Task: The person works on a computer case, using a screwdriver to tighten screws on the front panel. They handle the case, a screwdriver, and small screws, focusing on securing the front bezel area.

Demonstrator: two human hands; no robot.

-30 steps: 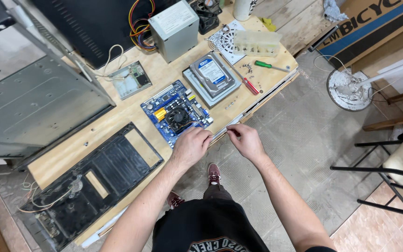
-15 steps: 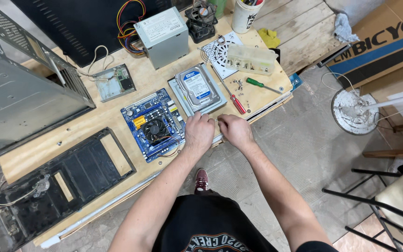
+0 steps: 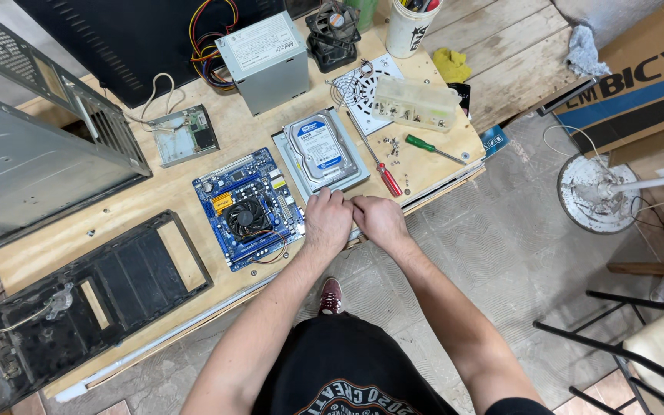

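Head view: our hands at the bench's near edge.
Left hand [image 3: 327,221] and right hand [image 3: 379,218] curled, knuckles touching, beside blue motherboard [image 3: 248,207]; grip unclear.

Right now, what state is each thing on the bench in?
Left hand: on bench edge, beside the motherboard.
Right hand: on bench edge, touching left hand.
Motherboard: flat, out of case.
Hard drive: flat, label up.
Computer case: open, side panel off.
Red screwdriver: lying untouched.
Parts box: lid closed.
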